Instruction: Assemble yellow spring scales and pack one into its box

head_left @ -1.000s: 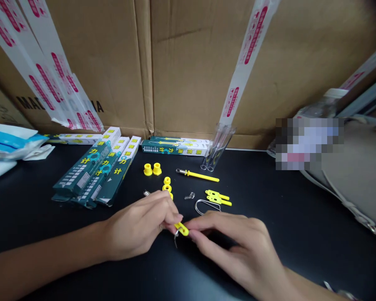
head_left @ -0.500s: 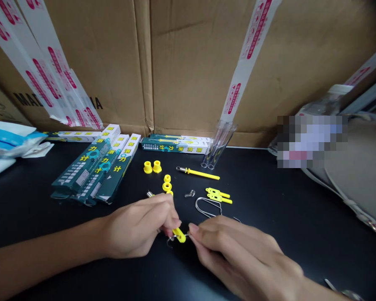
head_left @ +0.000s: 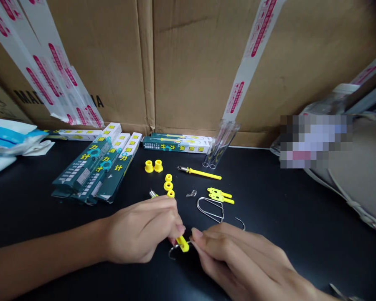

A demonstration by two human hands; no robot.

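Note:
My left hand (head_left: 144,229) is closed in a pinch on a yellow plastic rod (head_left: 184,244), whose end sticks out past the fingertips. A thin metal hook (head_left: 171,252) passes through the hole in that end, its curved tip hanging out on the left. Thumb and fingers of my right hand (head_left: 242,257) pinch the hook's other side. Just beyond my hands lie a triangular wire ring (head_left: 210,210), another hook (head_left: 240,223), a small spring (head_left: 191,193) and two flat yellow pieces (head_left: 219,195). A metal-ended part (head_left: 153,193) is partly hidden behind my left hand.
Farther back are yellow collars (head_left: 153,166), a yellow rod with a spring (head_left: 200,172) and clear tubes (head_left: 219,146). Green boxes (head_left: 95,167) lie at left; a cardboard carton (head_left: 188,62) stands behind. A bag (head_left: 360,167) and bottle (head_left: 329,102) are at right.
The hook has turned and slid in the rod's hole, so its curved end now hangs lower on the left. Both hands have shifted slightly toward me and right in the view.

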